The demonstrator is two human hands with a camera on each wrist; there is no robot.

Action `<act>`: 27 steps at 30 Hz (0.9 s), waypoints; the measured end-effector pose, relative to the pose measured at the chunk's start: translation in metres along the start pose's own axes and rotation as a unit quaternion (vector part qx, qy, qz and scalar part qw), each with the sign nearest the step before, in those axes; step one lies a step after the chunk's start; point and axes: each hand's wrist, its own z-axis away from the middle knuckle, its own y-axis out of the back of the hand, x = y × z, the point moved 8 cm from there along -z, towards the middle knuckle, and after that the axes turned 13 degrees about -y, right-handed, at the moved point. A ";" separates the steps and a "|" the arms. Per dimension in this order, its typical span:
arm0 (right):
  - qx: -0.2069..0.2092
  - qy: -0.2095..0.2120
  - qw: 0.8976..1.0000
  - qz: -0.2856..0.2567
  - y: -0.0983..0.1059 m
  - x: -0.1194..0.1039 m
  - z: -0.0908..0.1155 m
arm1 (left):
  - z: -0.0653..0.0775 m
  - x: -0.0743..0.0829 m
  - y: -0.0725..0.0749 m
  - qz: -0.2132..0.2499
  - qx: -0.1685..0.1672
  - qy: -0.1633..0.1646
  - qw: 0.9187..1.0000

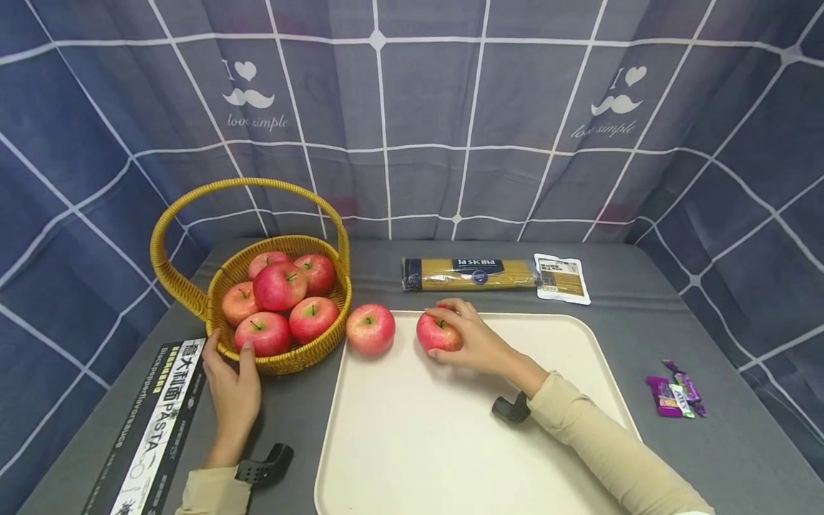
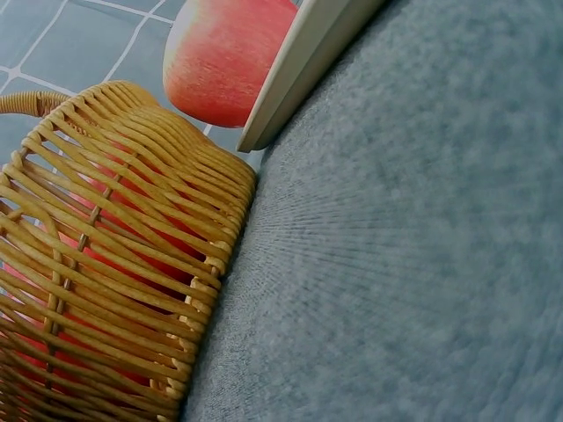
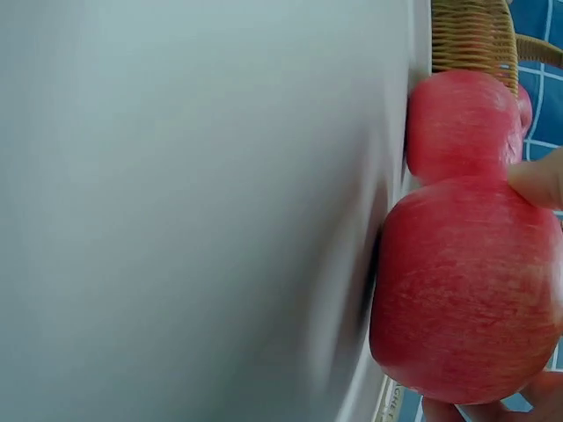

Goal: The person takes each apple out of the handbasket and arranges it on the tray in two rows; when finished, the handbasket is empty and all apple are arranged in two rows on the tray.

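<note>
1. Right hand [image 1: 473, 342] on an apple [image 1: 438, 333] at the upper left part of the cream tray [image 1: 463, 443]; fingers [image 1: 450, 309] curled over its top and far side, gripping it; apple resting on the tray surface
2. In the right wrist view, same apple [image 3: 466, 290] fills the right side, one fingertip [image 3: 538, 178] pressed on it, the tray's pale surface [image 3: 193, 211] to the left
3. Second apple [image 1: 370, 329] on the grey desk [image 1: 644, 286], against the tray's left edge, just beside the basket [image 1: 283, 361]; touching the tray edge as seen in the left wrist view [image 2: 224, 57]
4. Left hand [image 1: 233, 386] at the front of the wicker basket, thumb and fingers spread and laid on its rim and wall; not curled round anything
5. Basket holding six apples [image 1: 280, 285], handle upright
6. Flat on the desk: black pasta box [image 1: 151, 429] left of the left hand, spaghetti packet [image 1: 470, 274] and small sachet [image 1: 562, 277] behind the tray, wrapped sweets [image 1: 676, 390] right of the tray
</note>
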 end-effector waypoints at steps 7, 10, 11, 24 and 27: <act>-0.027 0.004 0.999 0.023 0.000 -0.004 0.002 | 0.001 -0.003 0.001 -0.002 -0.002 0.006 1.000; -0.028 0.009 0.999 0.026 0.004 -0.007 0.001 | 0.000 -0.002 0.000 -0.004 -0.004 0.006 1.000; -0.027 0.009 0.999 0.025 0.006 -0.009 0.000 | 0.000 -0.002 0.000 -0.005 -0.005 0.007 1.000; -0.027 0.094 0.995 0.013 -0.009 -0.109 -0.054 | -0.001 -0.003 0.000 0.003 -0.001 0.000 1.000; -0.035 0.111 0.993 0.012 -0.025 -0.136 -0.076 | -0.002 -0.004 -0.001 0.000 -0.005 0.000 1.000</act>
